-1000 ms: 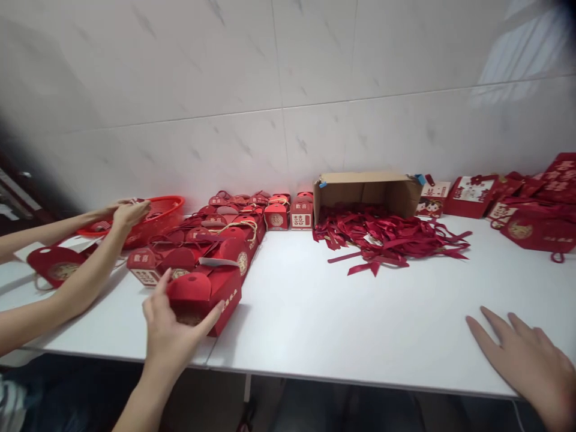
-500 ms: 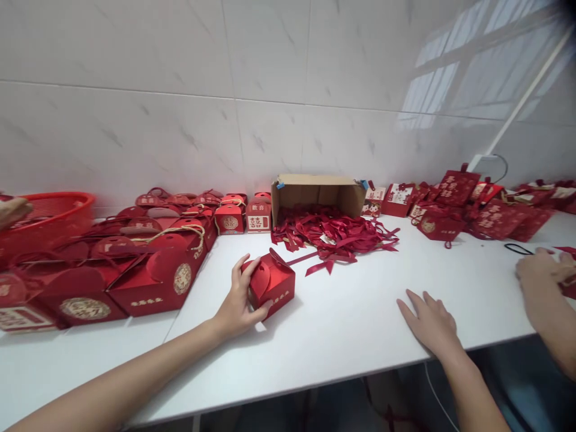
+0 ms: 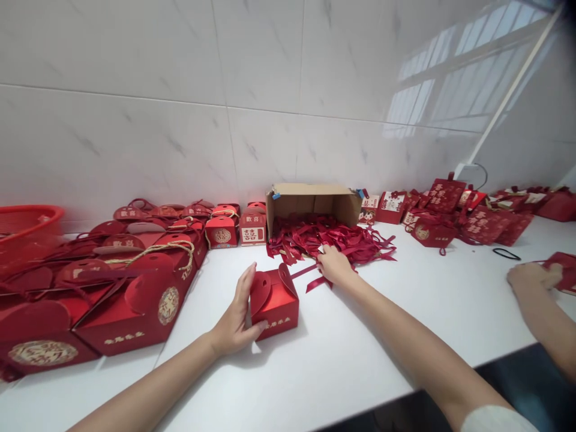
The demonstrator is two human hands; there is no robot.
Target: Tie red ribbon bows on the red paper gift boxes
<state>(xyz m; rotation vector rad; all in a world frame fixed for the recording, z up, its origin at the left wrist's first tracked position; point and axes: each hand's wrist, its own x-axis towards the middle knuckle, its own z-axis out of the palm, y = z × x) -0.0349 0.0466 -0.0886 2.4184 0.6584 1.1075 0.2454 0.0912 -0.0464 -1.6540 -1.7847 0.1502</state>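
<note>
My left hand (image 3: 236, 318) grips the left side of a small red gift box (image 3: 281, 305), thumb on its front and fingers behind. The box stands upright on the white table, its rounded top flaps folded up, gold lettering on the front. Beyond it, my right hand (image 3: 335, 265) is at the front edge of a heap of dark red ribbons (image 3: 310, 234), its fingers closed on ribbon; the fingertips are partly hidden. The ribbons spill from a cardboard box (image 3: 315, 189) lying on its side, and a few strands lie between my right hand and the gift box.
Finished-looking red boxes (image 3: 126, 318) crowd the left, with an orange-red basket (image 3: 31, 225) behind. More red boxes and bags (image 3: 432, 231) line the tiled wall at right. Another person's hand (image 3: 533, 279) holds a red item at far right, near a black loop (image 3: 506, 254).
My right hand has moved from the table's front right up to the ribbon heap and closed there. My left hand stays on the gift box. The view has shifted slightly.
</note>
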